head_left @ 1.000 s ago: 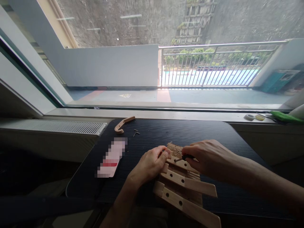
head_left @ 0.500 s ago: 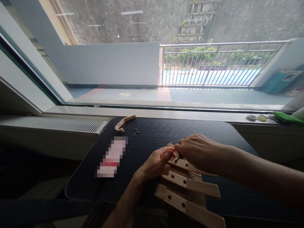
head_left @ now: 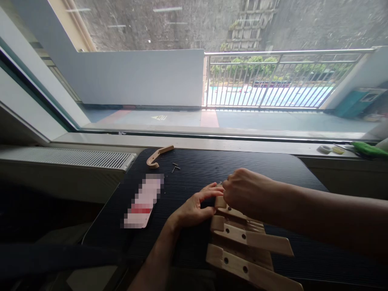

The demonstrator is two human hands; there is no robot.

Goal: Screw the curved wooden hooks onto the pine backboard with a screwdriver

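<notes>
Head view, my left hand [head_left: 195,205] half open, fingertips touching the wooden rack [head_left: 247,242] on the near part of the black table [head_left: 266,165], my right hand [head_left: 242,192] curled over its far end, grip hidden, can't tell

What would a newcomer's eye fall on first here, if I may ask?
The left hand and the fisted right hand meet at the far end of a slatted wooden rack near the front of the black table. A loose wooden hook lies by the table's far left corner.
</notes>
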